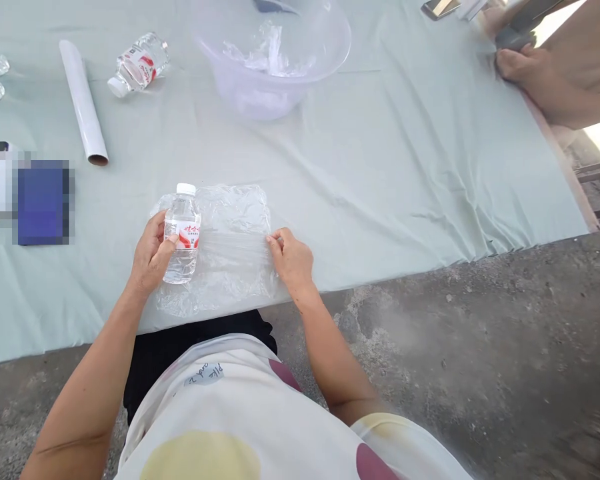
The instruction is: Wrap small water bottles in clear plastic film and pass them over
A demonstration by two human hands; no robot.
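Observation:
My left hand [153,257] is wrapped round a clear water bottle [181,263] with a white cap and a red and white label. The bottle lies over the left part of a sheet of clear plastic film [235,233], which is spread near the table's front edge. At the film's right edge, my right hand [291,259] pinches the plastic between thumb and fingers. Wrinkles run across the film between my two hands.
A translucent basin [260,97] holding crumpled clear plastic stands at the back. Left of it are another water bottle [139,65], a white roll [84,103] and a blue box [41,203]. Another person's hand [523,67] rests at the table's right edge.

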